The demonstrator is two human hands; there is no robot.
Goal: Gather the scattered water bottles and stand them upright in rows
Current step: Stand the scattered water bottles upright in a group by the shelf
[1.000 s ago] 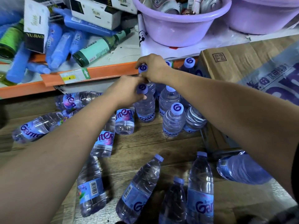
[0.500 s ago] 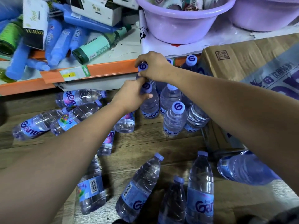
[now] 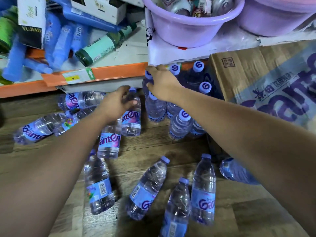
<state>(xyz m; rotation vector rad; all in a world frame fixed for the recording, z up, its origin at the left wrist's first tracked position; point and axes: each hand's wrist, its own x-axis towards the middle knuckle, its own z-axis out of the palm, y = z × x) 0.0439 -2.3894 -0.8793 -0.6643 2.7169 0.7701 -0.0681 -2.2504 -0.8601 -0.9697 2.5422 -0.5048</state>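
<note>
Several clear water bottles with purple caps and labels stand upright in a cluster [image 3: 181, 124] on the wood floor under the shelf. My right hand [image 3: 162, 82] grips the back-left upright bottle [image 3: 148, 76] at its cap and neck. My left hand [image 3: 116, 103] curls round the neck of a lying bottle [image 3: 131, 118] just left of the cluster. More bottles lie scattered: two at the left [image 3: 35, 129] [image 3: 82, 101], one under my left wrist [image 3: 109, 142], and several in front [image 3: 99, 189] [image 3: 147, 189] [image 3: 203, 190] [image 3: 177, 207].
An orange shelf edge [image 3: 111, 74] overhangs the upright bottles. Blue tubes and a green bottle [image 3: 100, 48] lie on the shelf, with purple basins [image 3: 191, 29] to the right. A cardboard box [image 3: 253, 71] borders the cluster on the right. Another bottle [image 3: 237, 171] lies beneath my right forearm.
My left hand let go of the upright bottle's cap and moved left and down onto the lying bottle. My right hand stays on the back upright bottle.
</note>
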